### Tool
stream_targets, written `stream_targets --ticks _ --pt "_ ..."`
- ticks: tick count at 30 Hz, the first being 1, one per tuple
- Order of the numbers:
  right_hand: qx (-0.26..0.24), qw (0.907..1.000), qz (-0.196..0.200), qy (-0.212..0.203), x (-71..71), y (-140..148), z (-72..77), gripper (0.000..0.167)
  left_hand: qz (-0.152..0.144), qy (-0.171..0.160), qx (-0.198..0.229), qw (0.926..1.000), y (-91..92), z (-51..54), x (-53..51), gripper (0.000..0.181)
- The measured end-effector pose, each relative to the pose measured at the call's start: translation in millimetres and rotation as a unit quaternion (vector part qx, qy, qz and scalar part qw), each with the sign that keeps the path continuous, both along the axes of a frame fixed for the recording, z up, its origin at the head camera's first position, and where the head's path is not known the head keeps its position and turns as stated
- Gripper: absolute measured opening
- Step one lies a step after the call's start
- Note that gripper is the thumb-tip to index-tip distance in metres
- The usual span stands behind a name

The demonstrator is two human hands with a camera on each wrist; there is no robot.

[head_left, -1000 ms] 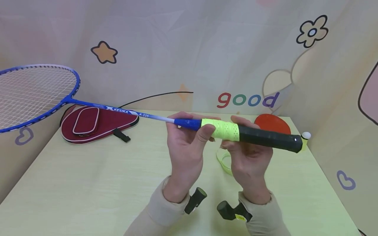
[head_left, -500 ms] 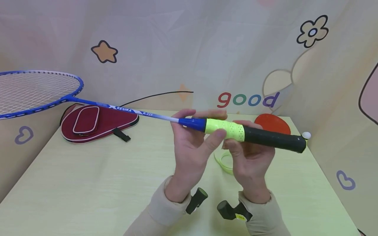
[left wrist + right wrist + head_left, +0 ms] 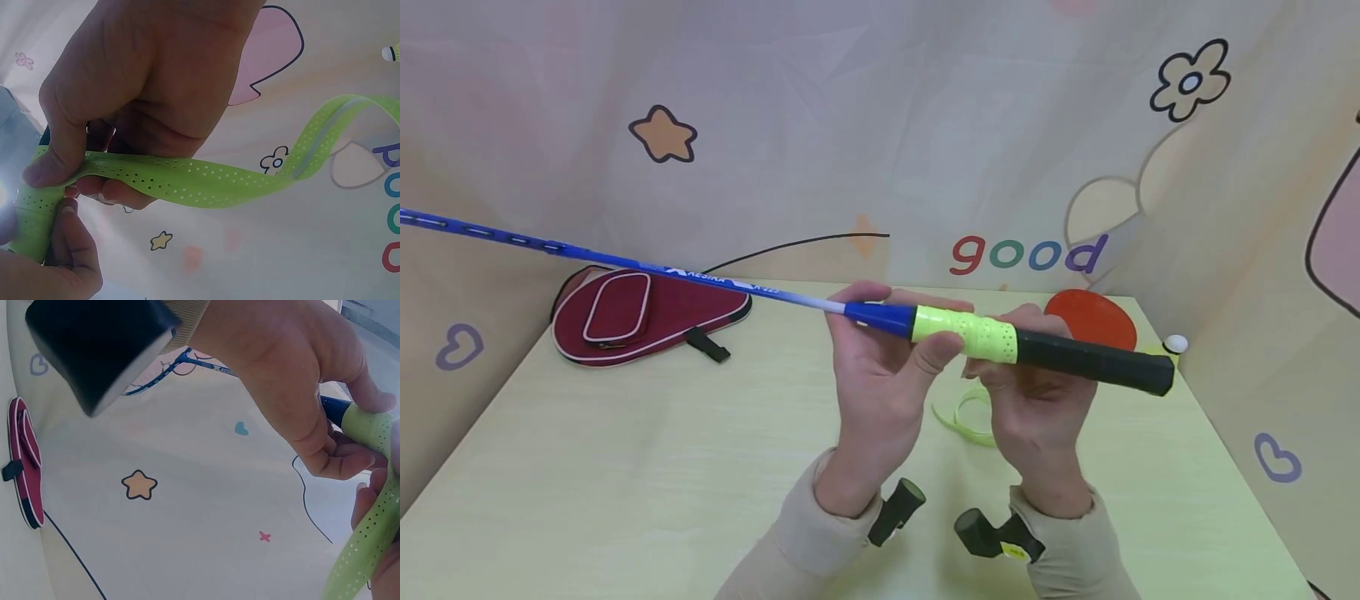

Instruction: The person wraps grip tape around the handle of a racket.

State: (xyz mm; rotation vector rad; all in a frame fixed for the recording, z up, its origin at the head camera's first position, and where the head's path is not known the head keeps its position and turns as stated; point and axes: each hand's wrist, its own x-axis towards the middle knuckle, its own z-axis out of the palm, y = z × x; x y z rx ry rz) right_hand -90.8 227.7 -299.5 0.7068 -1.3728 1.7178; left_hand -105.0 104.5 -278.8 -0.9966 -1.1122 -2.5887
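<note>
My left hand (image 3: 880, 392) pinches the handle of a blue badminton racket (image 3: 790, 293), thumb in front and fingers behind. Bright yellow-green perforated grip tape (image 3: 966, 332) covers the handle's upper part, next to the blue cone; the rest is black. The racket head extends left out of view, edge-on. My right hand (image 3: 1037, 417) is under the handle. In the left wrist view, the right hand (image 3: 150, 81) pinches the tape strip (image 3: 206, 184) against the handle, and its loose tail hangs away. The left hand (image 3: 281, 369) shows on the wrapped part in the right wrist view.
A maroon racket bag (image 3: 662, 317) lies at the table's back left. Loose tape (image 3: 973, 421) curls on the tabletop (image 3: 700, 467) behind the right wrist. A red disc (image 3: 1093, 318) and a shuttlecock (image 3: 1176, 343) are at the back right, partly hidden. A printed curtain (image 3: 850, 125) surrounds the table.
The racket has rolled about its shaft, so its head has gone from showing strings to edge-on. Both hands stay near the same place. The loose tape on the table has shifted slightly left.
</note>
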Motion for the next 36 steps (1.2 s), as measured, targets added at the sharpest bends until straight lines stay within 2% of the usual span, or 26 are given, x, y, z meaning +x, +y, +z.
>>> stream_targets --ticks 14,22,27,33,36 --pt "0.004 0.9998 -0.021 -0.001 1.2 2.9 -0.9 0.026 -0.002 0.007 0.014 0.9999 2.5 0.0 0.3 0.050" --pt "0.051 0.9982 -0.008 -0.030 0.7 3.9 -0.3 0.033 0.051 -0.038 -0.016 0.9978 -1.7 1.4 -0.8 0.056" --pt "0.069 0.9974 -0.012 -0.018 -0.2 3.7 -1.4 0.033 0.057 -0.037 -0.009 0.9977 -1.3 2.1 -1.3 0.053" --pt "0.065 0.9978 -0.006 -0.010 -0.8 3.1 -1.0 0.032 0.071 -0.049 -0.008 0.9963 -0.6 2.5 -1.3 0.053" --pt "0.050 0.9986 -0.006 -0.017 0.7 2.6 -1.6 0.037 0.075 -0.057 -0.009 0.9955 -0.7 2.0 -1.6 0.053"
